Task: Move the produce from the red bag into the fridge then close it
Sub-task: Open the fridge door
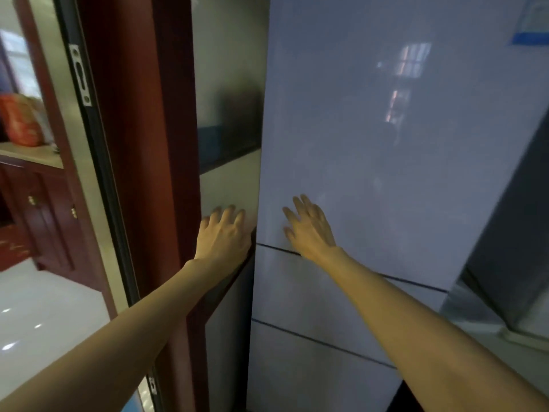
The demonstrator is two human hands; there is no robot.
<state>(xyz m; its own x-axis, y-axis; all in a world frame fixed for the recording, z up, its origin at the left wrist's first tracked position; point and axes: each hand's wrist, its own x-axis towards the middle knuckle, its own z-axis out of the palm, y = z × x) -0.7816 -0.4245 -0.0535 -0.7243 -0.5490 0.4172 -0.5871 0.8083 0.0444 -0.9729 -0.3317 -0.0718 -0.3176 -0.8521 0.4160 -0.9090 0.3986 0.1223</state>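
Narrow spot: pale grey fridge (386, 144) straight ahead, a reddish wooden door frame (133, 144) tight on its left, glossy white floor (44, 307) beyond. Through the doorway, far left, the red bag (20, 120) sits on a desk (32, 157) above dark wood cabinets, well apart from both hands.

The fridge's upper door looks shut, flush with the drawer panels below it. My left hand (224, 233) hooks its left edge, fingers (228, 212) curled round the side at the seam. My right hand (309, 227) lies flat on the door face just beside it, fingers spread, gripping nothing.

Judgement: the door is stiff, smooth and slippery on its face; the only purchase is that edge. A seal would resist, then give. The bag looks soft and crinkly, probably best taken at its top. Produce not visible.
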